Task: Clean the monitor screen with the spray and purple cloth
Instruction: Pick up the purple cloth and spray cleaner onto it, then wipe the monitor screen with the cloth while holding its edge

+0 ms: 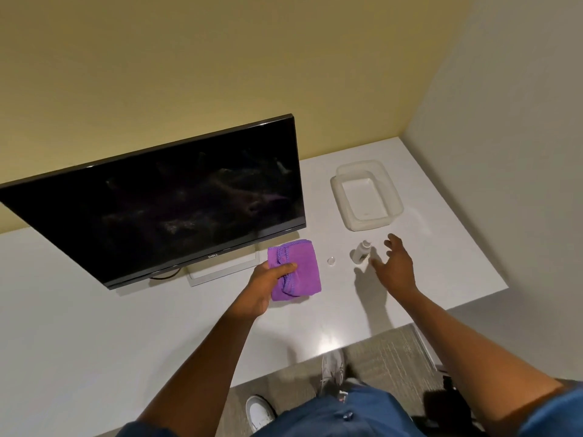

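A black monitor stands on the white desk, its dark screen smudged. My left hand grips a folded purple cloth just in front of the monitor's lower right corner. A small white spray bottle stands upright on the desk to the right of the cloth. Its small clear cap lies apart between cloth and bottle. My right hand hovers just right of the bottle with fingers spread, not touching it.
An empty clear plastic container sits on its lid behind the bottle, near the right wall. The monitor's flat stand and a cable lie under the screen. The desk's front edge runs above my shoes and the carpet.
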